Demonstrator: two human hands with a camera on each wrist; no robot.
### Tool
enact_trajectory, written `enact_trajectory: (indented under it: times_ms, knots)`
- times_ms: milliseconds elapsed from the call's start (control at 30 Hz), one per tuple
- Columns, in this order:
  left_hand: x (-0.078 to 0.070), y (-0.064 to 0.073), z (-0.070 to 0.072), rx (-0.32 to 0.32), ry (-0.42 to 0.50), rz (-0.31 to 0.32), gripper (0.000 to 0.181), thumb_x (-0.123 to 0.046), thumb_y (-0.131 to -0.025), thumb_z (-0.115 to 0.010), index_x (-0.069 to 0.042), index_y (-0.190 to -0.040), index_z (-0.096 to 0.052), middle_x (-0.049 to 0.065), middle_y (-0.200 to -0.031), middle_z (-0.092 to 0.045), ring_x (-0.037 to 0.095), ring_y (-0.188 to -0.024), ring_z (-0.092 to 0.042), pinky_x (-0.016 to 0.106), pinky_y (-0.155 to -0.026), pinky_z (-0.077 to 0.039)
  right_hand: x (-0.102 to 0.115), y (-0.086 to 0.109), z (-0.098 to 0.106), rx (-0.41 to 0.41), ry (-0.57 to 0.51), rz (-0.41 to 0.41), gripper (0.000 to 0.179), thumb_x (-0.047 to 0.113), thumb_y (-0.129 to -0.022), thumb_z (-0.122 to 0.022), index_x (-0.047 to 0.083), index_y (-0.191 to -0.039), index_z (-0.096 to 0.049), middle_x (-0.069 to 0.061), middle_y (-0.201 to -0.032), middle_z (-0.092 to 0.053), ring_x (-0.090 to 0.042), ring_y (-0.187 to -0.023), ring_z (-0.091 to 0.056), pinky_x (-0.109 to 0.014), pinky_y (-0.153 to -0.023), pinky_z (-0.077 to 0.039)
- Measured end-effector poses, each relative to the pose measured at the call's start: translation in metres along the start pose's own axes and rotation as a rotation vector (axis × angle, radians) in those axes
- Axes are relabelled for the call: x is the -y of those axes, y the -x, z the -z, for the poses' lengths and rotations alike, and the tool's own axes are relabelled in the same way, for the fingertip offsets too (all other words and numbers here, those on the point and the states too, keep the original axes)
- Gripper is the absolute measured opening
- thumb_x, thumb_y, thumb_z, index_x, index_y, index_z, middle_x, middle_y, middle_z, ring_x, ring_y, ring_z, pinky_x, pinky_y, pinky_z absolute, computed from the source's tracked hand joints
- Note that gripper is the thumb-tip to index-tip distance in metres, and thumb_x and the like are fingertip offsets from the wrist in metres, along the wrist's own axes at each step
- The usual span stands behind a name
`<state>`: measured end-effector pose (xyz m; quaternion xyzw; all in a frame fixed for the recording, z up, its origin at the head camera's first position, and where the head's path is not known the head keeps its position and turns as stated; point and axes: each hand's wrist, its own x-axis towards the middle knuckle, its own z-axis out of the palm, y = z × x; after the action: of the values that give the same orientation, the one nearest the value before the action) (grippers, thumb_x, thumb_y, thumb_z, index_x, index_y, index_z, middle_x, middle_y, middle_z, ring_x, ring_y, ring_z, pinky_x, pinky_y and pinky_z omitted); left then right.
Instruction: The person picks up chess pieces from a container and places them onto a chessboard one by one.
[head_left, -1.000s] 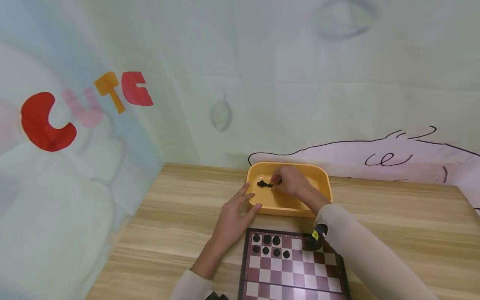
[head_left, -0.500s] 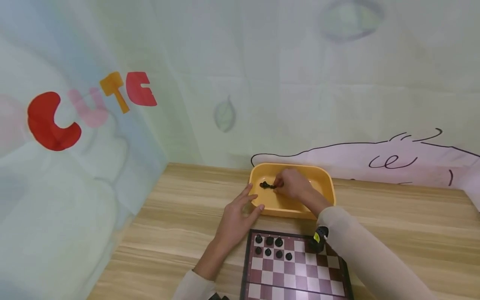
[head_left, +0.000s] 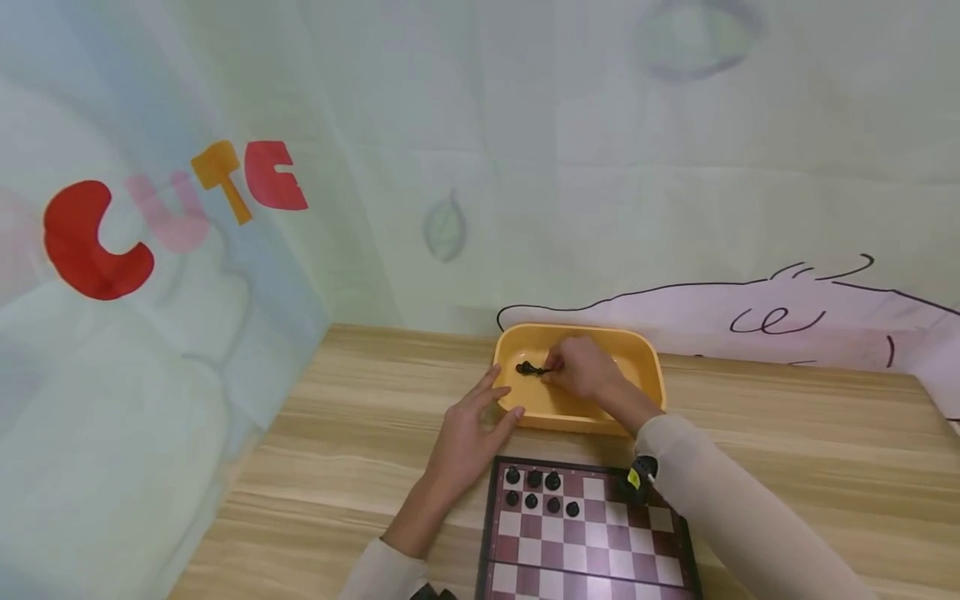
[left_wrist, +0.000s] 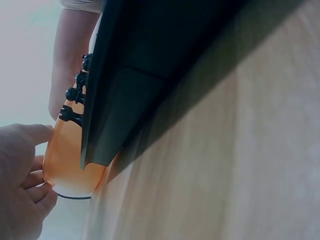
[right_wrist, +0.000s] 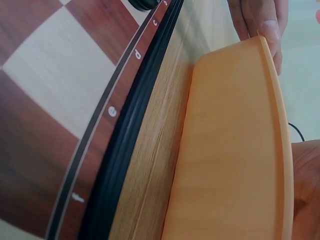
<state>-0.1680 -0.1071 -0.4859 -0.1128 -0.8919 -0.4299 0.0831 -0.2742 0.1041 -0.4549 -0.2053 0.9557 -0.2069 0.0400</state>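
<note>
A yellow plastic bin stands near the back edge of the table. My left hand rests spread on its front left corner, thumb on the front rim and fingers along the left end. Inside the bin, my right hand reaches down with curled fingers and pinches the near end of a black chess piece lying on its side. Its fingertips are partly hidden. In the right wrist view only a part of the right hand shows beyond the rim.
In front of the bin lies a chessboard with a dark frame. Several black chess pieces stand in two rows at its far left corner. The right forearm passes over the board's far right corner. A printed cloth hangs behind the table.
My right fingers have shifted slightly within the bin and now meet the end of the black chess piece. The left hand and the pieces on the board stay put.
</note>
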Motion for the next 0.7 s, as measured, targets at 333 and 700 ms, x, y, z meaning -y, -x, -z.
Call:
enact_trajectory:
  times_ms: [333,700]
  knots:
    - [0.0,-0.002,0.002,-0.007,0.005,0.0,0.046,-0.038,-0.101,-0.074,-0.006,-0.134,-0.071,0.003,-0.166,-0.046,0.027,-0.152,-0.047,0.046,-0.126,-0.04,0.005,0.007,0.007,-0.023,-0.016,-0.003,0.01,0.013,-0.097,-0.079,0.007,-0.104,-0.082,-0.007,-0.103,-0.081,-0.023,-0.097,-0.075,-0.041,-0.089,-0.065]
    - [0.001,-0.002,-0.001,-0.002,0.017,-0.001,0.046,-0.037,-0.101,-0.075,-0.005,-0.134,-0.071,0.004,-0.166,-0.045,0.028,-0.152,-0.047,0.046,-0.126,-0.039,0.006,0.016,0.018,-0.058,-0.015,0.008,0.012,0.015,-0.1,-0.076,0.008,-0.108,-0.082,-0.007,-0.105,-0.081,-0.022,-0.098,-0.075,-0.041,-0.09,-0.065]
